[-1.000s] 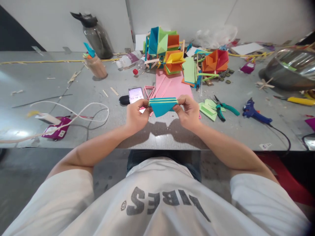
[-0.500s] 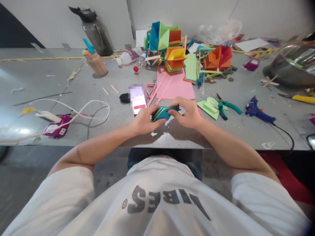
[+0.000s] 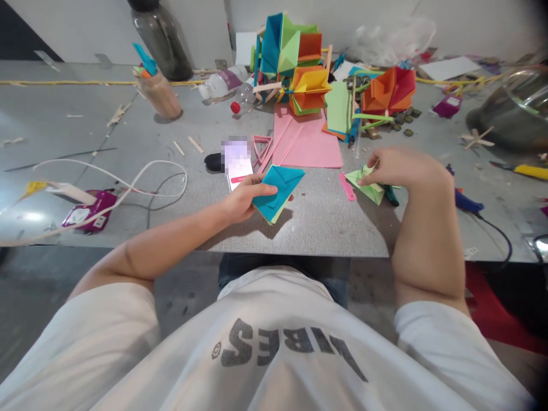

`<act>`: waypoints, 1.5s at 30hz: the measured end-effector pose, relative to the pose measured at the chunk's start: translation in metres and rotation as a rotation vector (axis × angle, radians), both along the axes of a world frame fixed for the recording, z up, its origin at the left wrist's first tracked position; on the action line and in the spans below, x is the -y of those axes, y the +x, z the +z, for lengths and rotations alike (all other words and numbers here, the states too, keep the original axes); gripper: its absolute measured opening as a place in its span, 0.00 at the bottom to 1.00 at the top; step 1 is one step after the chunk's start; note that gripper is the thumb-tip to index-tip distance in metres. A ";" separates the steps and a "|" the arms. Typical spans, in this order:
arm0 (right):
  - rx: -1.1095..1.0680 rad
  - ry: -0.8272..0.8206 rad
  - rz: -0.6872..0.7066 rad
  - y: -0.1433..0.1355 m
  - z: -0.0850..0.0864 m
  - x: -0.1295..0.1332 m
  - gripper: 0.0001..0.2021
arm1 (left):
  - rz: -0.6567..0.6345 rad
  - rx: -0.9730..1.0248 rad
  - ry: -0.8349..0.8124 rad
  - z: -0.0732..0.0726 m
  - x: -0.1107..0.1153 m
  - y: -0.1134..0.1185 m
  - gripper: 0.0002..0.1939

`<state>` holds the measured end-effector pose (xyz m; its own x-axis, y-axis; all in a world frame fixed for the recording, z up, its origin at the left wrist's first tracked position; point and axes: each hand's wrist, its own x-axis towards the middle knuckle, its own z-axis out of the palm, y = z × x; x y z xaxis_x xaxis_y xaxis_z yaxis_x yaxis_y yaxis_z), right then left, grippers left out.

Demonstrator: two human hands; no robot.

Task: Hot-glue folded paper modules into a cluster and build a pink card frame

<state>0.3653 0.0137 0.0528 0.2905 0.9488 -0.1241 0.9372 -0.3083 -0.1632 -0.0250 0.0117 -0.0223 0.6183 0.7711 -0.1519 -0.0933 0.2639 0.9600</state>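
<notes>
My left hand (image 3: pixel 246 200) pinches a folded blue paper piece (image 3: pixel 280 191) by its left side, thumb on top. A light green layer shows along the lower edge of that piece. Off to the right, my right hand (image 3: pixel 396 165) bends down over a folded light green paper piece (image 3: pixel 371 191), with thumb and fingertips closed on its upper edge. Some motion blur lies on this hand. A small pink strip (image 3: pixel 347 186) rests just left of the green paper. Partly behind the right wrist are pliers with teal handles (image 3: pixel 390 196).
A phone (image 3: pixel 237 165) lies by the left hand, with pink paper sheets (image 3: pixel 317 142) behind. Colourful folded-paper structures (image 3: pixel 295 68) stand at the back. On the right are a blue glue gun (image 3: pixel 468 201) and a yellow-handled cutter (image 3: pixel 528 170); a white cable (image 3: pixel 141 162) loops at left.
My right hand has let go of the blue paper and moved right to the light green paper. My left hand still holds the blue piece, now turned with its flat face up.
</notes>
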 end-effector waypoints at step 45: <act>-1.165 0.461 0.436 -0.118 -0.086 0.009 0.46 | 0.253 0.317 -0.123 -0.009 -0.005 0.007 0.29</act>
